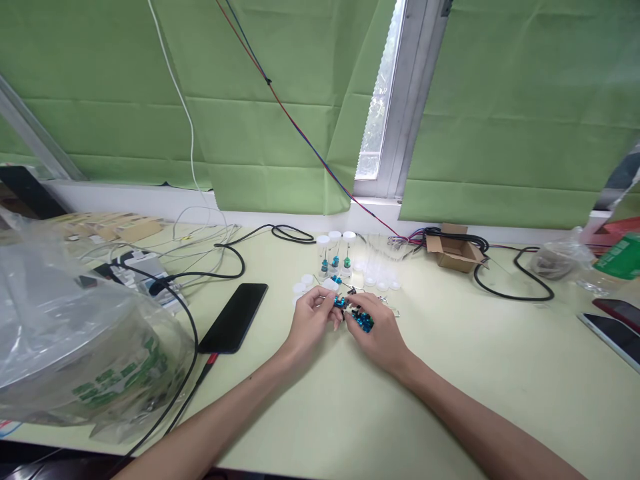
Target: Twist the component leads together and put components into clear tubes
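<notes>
Fingers pinched, my left hand (313, 313) holds a small shiny blue metal part (340, 302) by its left end. My right hand (377, 328) reaches in from the other side, its fingertips bent close to that part. Under the right fingers lies a cluster of small blue metal parts (362, 321); whether the fingers grip any of them I cannot tell. Just beyond the hands another blue part (336, 280) lies on the table. Behind it stand three clear tubes with white caps (335, 253), with blue and green pieces inside.
Loose white caps (307, 280) and clear empty tubes (377, 257) lie around the hands. A black phone (233, 318) is to the left, beside a large plastic-wrapped bowl (90, 353). Black cables (520, 293) and an open cardboard box (455, 252) sit at the back right.
</notes>
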`<state>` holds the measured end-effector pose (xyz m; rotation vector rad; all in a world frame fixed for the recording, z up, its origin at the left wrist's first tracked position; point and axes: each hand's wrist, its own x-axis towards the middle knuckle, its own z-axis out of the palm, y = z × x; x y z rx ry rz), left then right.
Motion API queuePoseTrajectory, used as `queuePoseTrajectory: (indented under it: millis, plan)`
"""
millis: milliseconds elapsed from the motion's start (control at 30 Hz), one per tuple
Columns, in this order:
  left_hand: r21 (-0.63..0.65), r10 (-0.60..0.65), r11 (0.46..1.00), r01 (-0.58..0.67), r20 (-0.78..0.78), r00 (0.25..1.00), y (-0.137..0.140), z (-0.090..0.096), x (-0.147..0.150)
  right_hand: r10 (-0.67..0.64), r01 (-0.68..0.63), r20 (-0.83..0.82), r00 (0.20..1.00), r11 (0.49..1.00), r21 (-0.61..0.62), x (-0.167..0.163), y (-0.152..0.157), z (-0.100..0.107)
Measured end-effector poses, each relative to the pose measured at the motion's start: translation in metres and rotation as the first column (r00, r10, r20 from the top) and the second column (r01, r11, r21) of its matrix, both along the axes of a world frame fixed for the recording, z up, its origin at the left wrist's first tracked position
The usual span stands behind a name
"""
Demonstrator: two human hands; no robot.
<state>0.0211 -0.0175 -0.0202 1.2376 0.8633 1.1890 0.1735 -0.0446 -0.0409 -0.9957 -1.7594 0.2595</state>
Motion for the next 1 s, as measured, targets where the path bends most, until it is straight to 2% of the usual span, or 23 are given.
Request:
queuePoseTrajectory:
  millis: [200,367,700,1000]
  plan:
    - [-0.003,0.007,1.000,-0.007,0.003,1.000,-0.0003,0.0008,0.0002,0.002,-0.001,0.035,0.999,1.000,-0.031,0.0000,0.0006,-0.0007]
    - [-0.003,0.008,1.000,-0.008,-0.016,1.000,-0.0007,0.0002,-0.0004,-0.005,0.005,-0.019,1.000,0.999,-0.036,-0.0009,-0.0019,-0.0008]
    - [0.005,0.020,1.000,-0.020,-0.020,1.000,-0.0006,0.0008,0.0013,0.064,-0.064,0.008,0.998,0.998,-0.017,-0.0015,-0.0036,0.0019]
    - [-0.001,0.017,1.000,-0.017,-0.013,1.000,-0.0011,-0.0001,0.0004,0.032,-0.031,0.012,0.999,0.995,-0.094,0.0001,-0.0013,-0.0027]
